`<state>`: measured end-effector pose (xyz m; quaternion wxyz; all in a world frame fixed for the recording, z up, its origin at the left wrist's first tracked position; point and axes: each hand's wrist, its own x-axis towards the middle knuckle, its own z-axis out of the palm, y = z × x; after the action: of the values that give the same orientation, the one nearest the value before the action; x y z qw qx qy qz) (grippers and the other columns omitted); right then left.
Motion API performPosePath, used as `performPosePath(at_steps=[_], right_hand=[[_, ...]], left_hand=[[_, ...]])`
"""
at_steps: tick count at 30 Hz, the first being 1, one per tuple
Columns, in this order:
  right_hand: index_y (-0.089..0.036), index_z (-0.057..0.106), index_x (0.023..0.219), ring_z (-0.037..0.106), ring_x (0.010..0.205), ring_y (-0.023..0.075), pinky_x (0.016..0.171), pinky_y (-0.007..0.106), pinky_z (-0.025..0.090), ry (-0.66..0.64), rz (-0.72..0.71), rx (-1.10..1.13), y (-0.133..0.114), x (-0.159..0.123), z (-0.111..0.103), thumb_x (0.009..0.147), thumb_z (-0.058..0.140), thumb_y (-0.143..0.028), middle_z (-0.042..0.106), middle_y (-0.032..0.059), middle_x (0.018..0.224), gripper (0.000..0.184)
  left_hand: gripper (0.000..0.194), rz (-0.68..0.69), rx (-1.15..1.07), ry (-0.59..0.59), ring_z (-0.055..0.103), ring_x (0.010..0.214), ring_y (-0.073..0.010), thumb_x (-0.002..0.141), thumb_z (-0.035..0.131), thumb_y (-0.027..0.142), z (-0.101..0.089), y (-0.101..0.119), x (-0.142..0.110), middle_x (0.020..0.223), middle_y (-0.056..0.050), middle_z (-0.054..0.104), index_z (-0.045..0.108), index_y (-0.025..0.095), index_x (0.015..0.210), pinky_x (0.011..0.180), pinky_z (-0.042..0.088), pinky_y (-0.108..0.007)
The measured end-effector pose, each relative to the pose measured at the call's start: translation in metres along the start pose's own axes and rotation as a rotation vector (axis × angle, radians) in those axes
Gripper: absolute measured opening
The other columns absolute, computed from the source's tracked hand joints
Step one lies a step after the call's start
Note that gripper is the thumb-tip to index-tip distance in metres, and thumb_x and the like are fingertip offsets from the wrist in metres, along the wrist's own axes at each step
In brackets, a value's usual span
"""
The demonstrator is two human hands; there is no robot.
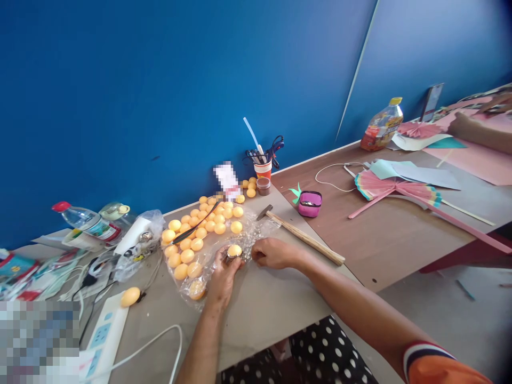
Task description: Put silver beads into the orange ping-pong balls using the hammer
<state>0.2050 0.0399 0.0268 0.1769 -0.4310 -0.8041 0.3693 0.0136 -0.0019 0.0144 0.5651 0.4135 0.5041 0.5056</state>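
Observation:
My left hand (222, 273) is closed round an orange ball (234, 250) that sits in a small silvery holder, held just above the table. My right hand (273, 253) is curled beside it, fingertips pinched at the clear plastic bag (250, 234); what they grip is too small to make out. Several loose orange balls (200, 229) lie on the plastic just beyond both hands. A wooden-handled hammer (304, 238) lies right of my right hand.
A power strip (104, 333) with white cables and one orange ball (130, 296) lie at the left. Water bottle (88, 221), cup of scissors and pens (263, 166), pink pouch (309, 204), paper fans (394, 189). Another person's arm (476, 130) rests at far right.

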Motion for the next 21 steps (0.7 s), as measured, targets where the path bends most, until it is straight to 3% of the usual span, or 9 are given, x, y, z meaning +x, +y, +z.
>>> performPosePath(at_steps=[7,14,17,21], right_hand=[[-0.018,0.069,0.074,0.058,0.074,0.0188,0.063,0.025,0.039,-0.038,-0.088,-0.228,-0.002,-0.003,0.002,0.065,0.057,-0.003,0.067,0.0063,0.081,0.02],[-0.017,0.067,0.079,0.058,0.071,0.021,0.059,0.028,0.038,0.005,-0.032,-0.361,-0.002,-0.006,0.011,0.071,0.053,-0.006,0.067,0.0106,0.083,0.02],[-0.017,0.064,0.072,0.058,0.071,0.0201,0.062,0.027,0.04,0.036,-0.049,-0.242,-0.002,-0.004,0.008,0.07,0.053,-0.004,0.066,0.0088,0.077,0.018],[-0.017,0.06,0.073,0.055,0.062,0.0131,0.06,0.024,0.041,0.122,-0.028,0.201,-0.008,-0.002,0.0,0.069,0.05,-0.003,0.062,0.0006,0.069,0.018]], left_hand=[[0.053,0.039,0.074,0.014,0.063,0.081,-0.0195,0.068,0.075,0.04,-0.005,-0.008,0.004,0.091,-0.003,0.065,0.055,0.023,0.114,0.079,0.049,-0.035],[0.053,0.002,-0.009,0.003,0.061,0.074,-0.0142,0.067,0.076,0.035,-0.002,-0.002,0.002,0.093,-0.002,0.064,0.054,0.022,0.114,0.075,0.048,-0.031],[0.054,-0.027,-0.081,-0.001,0.062,0.074,-0.013,0.067,0.077,0.033,-0.001,0.001,0.001,0.09,0.0,0.064,0.054,0.023,0.116,0.074,0.048,-0.028],[0.055,-0.059,-0.165,-0.001,0.062,0.075,-0.0131,0.065,0.078,0.029,0.001,0.005,0.0,0.092,0.0,0.064,0.056,0.023,0.116,0.073,0.048,-0.028]])
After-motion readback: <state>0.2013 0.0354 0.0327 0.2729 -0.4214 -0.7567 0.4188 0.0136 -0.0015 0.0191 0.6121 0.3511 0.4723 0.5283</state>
